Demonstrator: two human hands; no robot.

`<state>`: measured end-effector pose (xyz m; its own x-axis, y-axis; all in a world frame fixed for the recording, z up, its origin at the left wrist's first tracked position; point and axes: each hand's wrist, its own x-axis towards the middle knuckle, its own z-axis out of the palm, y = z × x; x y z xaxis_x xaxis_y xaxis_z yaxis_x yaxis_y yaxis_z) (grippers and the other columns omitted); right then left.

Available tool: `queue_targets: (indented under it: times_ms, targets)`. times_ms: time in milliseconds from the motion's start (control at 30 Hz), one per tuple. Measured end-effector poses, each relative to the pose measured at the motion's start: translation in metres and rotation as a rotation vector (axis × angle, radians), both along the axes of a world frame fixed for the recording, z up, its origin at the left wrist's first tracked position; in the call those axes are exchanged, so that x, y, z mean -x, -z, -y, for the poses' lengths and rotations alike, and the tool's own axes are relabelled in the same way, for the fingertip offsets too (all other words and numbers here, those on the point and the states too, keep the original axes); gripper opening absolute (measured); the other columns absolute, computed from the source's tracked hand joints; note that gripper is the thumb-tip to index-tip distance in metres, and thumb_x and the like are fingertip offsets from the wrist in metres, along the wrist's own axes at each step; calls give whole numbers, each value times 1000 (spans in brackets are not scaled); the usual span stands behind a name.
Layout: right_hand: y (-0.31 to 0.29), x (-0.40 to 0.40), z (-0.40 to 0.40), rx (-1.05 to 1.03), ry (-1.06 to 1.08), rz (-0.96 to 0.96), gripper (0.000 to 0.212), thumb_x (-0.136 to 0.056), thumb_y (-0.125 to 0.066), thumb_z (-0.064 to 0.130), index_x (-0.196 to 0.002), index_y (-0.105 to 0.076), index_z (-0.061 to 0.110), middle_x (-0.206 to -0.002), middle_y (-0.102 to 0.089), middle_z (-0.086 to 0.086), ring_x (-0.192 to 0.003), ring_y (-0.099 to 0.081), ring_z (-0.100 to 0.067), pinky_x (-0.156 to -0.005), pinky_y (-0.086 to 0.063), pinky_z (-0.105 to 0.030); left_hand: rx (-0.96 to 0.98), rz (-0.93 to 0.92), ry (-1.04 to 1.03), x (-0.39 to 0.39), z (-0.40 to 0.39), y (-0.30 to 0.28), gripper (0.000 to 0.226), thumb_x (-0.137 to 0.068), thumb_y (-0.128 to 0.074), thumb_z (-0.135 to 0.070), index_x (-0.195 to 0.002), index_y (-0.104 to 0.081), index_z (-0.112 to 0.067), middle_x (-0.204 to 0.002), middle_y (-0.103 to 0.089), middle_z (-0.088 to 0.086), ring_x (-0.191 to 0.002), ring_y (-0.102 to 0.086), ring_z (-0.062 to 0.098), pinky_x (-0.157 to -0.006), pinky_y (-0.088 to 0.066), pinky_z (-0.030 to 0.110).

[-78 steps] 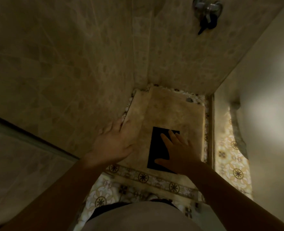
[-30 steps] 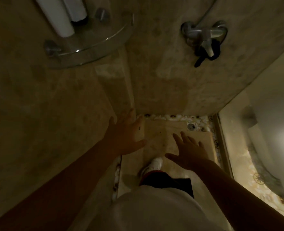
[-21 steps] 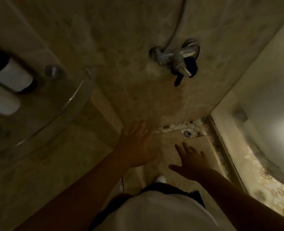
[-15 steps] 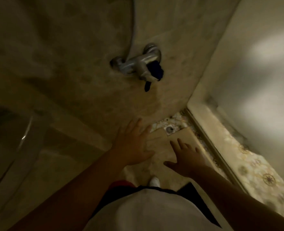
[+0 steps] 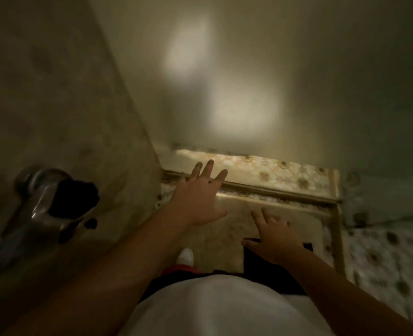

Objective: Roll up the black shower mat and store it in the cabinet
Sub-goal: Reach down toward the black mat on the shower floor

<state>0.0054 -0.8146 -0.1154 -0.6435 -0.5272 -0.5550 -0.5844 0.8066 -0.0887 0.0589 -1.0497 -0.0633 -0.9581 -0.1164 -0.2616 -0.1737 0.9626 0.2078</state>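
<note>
The black shower mat (image 5: 268,270) lies flat on the beige shower floor (image 5: 227,229), partly hidden under my right arm and my white shirt. My right hand (image 5: 274,238) hovers over its far edge with fingers spread and holds nothing. My left hand (image 5: 198,197) is stretched out ahead and to the left, fingers apart and empty, over the floor near the raised threshold (image 5: 273,192). No cabinet is in view. The picture is dim and blurred.
A chrome shower tap (image 5: 38,204) with a dark item on it juts from the tiled wall at left. A pale frosted panel (image 5: 249,81) stands ahead. Patterned floor tiles (image 5: 389,258) lie beyond the threshold. My white shoe (image 5: 185,255) is on the shower floor.
The view has swung to the right: the tap slid from upper middle to the far left and the pale panel now fills the front. Both hands stay open and empty above the floor.
</note>
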Motion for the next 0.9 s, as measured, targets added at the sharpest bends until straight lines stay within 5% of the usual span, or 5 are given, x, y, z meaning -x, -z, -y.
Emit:
queue_targets:
  times_ms: [367, 900]
  targets:
    - [1, -66, -73, 28, 661, 35, 96, -73, -39, 82, -149, -2, 36, -161, -4, -1, -143, -18, -28, -109, -20, -58, -9, 115, 650, 81, -59, 5, 92, -76, -43, -73, -146, 10, -45, -159, 25, -2, -146, 20, 26, -114, -1, 60]
    - [41, -139, -154, 112, 1281, 47, 101, -70, -35, 84, -150, 2, 34, -161, -2, -3, -142, -17, -28, -108, -23, -50, 218, 95, 1291, 126, -220, 14, 94, -77, -37, -77, -149, 9, -38, -162, 14, 5, -148, 10, 30, -113, -11, 61]
